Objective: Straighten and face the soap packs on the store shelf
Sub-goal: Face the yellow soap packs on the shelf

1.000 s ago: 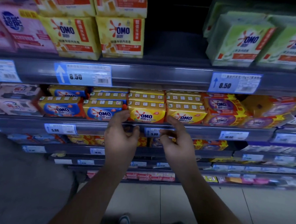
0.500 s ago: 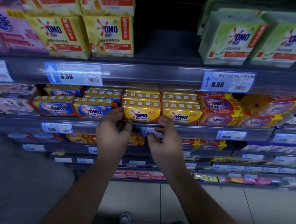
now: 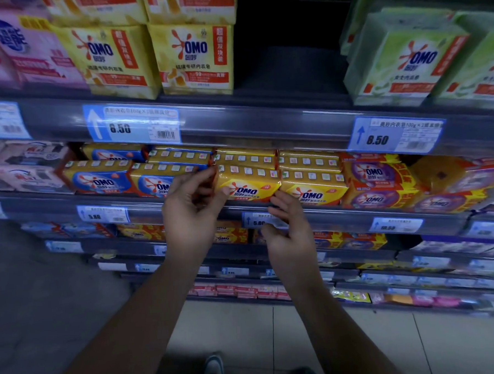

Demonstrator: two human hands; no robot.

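Soap pack: the yellow plastic-wrapped OMO soap pack [image 3: 248,186] was seen at the front of the middle shelf, label outward, between a blue-and-yellow OMO pack [image 3: 151,186] and a second yellow OMO pack [image 3: 312,193].
Left hand: the left hand [image 3: 192,209] had been lifted off the grey shelf rail [image 3: 342,217]; the pack's left end was pinched between thumb and curled fingers.
Right hand: the right hand [image 3: 288,236] had been raised; loosely bent fingertips were laid against the lower right corner, nothing gripped.
Meaning: squaring was judged begun.
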